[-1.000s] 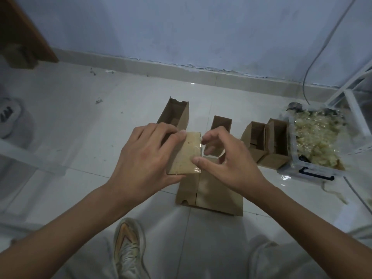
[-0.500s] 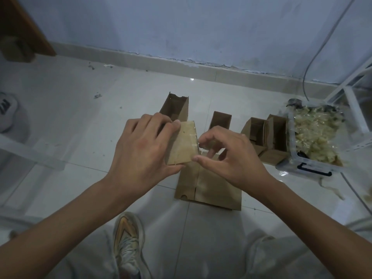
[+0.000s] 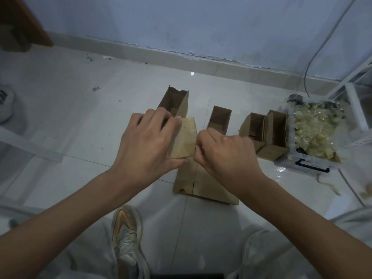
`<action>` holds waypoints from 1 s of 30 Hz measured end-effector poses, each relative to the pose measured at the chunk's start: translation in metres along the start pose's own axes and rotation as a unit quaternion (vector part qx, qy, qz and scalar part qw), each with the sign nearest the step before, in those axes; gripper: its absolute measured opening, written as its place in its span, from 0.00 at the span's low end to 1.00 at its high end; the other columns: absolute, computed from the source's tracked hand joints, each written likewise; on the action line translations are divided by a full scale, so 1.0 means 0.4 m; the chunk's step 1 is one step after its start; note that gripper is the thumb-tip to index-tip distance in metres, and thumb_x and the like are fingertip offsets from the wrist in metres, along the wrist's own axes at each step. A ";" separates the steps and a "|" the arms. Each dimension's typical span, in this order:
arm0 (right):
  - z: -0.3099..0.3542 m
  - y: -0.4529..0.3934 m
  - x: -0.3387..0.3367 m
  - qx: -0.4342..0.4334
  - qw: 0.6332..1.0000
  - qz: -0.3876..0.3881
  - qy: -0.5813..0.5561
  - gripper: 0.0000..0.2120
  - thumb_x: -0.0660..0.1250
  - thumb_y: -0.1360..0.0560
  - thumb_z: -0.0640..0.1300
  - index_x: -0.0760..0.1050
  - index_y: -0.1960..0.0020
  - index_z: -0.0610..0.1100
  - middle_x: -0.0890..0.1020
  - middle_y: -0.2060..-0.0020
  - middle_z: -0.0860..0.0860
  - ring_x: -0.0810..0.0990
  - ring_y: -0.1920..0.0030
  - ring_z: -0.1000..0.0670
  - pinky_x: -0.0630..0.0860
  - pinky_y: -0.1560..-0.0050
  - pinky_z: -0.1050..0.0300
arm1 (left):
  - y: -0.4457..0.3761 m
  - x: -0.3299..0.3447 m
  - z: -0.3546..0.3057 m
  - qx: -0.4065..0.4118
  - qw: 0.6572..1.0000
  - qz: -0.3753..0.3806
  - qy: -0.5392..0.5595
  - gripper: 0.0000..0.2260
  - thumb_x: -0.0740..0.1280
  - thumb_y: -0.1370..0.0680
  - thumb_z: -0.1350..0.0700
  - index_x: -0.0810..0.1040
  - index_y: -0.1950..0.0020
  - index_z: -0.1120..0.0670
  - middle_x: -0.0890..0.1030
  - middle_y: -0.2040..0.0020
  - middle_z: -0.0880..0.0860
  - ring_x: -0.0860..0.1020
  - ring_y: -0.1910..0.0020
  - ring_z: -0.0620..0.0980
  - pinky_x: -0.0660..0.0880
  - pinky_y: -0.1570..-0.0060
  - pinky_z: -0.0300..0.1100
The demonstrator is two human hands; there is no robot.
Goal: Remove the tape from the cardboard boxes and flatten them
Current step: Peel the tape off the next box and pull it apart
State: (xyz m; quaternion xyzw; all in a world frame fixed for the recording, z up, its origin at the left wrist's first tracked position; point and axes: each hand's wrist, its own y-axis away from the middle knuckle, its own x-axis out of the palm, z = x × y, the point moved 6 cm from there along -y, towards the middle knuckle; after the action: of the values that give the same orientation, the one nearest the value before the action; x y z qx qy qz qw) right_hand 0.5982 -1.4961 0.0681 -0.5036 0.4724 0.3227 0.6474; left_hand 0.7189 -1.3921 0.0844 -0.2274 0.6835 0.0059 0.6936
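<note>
Tiled floor (image 3: 84, 125) under cardboard boxes (image 3: 218, 119)

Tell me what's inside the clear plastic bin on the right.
The clear plastic bin holds a heap of crumpled, yellowish clear tape, filling most of it. Whatever lies beneath the heap is covered.

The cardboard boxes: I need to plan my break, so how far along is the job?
Done: one flattened brown cardboard box lies on the floor. In hand: left hand holds a small taped brown box; right hand picks at its edge. Left: four open boxes standing behind.
</note>
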 end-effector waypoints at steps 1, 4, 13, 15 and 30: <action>-0.008 -0.003 0.002 0.035 0.999 0.026 -0.028 0.09 0.66 0.19 0.50 0.74 0.54 0.46 0.75 0.67 0.53 0.72 0.74 0.50 0.77 0.72 0.51 | 0.001 0.005 -0.001 -0.003 1.000 0.003 0.008 0.37 0.78 0.34 0.35 0.77 0.33 0.56 0.77 0.42 0.55 0.75 0.45 0.56 0.69 0.46 0.52; -0.061 -0.001 0.010 0.206 0.935 0.057 -0.283 0.04 0.68 0.21 0.46 0.77 0.55 0.49 0.80 0.68 0.52 0.80 0.68 0.53 0.80 0.65 0.54 | 0.004 0.013 0.003 -0.028 0.998 0.011 0.046 0.40 0.76 0.35 0.31 0.75 0.32 0.54 0.76 0.41 0.54 0.73 0.44 0.53 0.69 0.46 0.50; -0.071 0.030 0.045 0.307 0.738 0.083 -0.595 0.11 0.61 0.15 0.38 0.77 0.54 0.40 0.81 0.65 0.47 0.84 0.67 0.46 0.72 0.71 0.54 | 0.007 0.015 0.002 -0.036 0.998 0.005 0.059 0.40 0.74 0.34 0.30 0.74 0.31 0.55 0.75 0.39 0.56 0.73 0.44 0.54 0.70 0.47 0.51; -0.069 0.029 0.051 0.290 0.762 0.080 -0.573 0.12 0.59 0.15 0.39 0.75 0.55 0.42 0.80 0.65 0.46 0.83 0.68 0.46 0.70 0.70 0.54 | 0.007 0.018 -0.004 -0.033 0.998 0.004 0.059 0.40 0.75 0.34 0.31 0.74 0.31 0.55 0.75 0.39 0.56 0.73 0.44 0.55 0.70 0.47 0.52; -0.080 -0.017 0.034 0.175 0.946 0.046 -0.268 0.08 0.65 0.20 0.56 0.76 0.55 0.53 0.79 0.67 0.58 0.79 0.65 0.56 0.81 0.62 0.46 | 0.026 0.015 -0.021 0.019 1.000 0.004 -0.004 0.39 0.76 0.33 0.34 0.76 0.32 0.58 0.77 0.39 0.59 0.76 0.42 0.59 0.68 0.45 0.54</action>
State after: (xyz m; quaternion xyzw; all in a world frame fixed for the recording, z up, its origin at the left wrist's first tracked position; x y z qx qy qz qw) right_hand 0.5997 -1.5293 0.0563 -0.2550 0.3531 0.3872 0.8126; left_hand 0.7081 -1.3872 0.0756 -0.2116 0.6815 -0.0037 0.7005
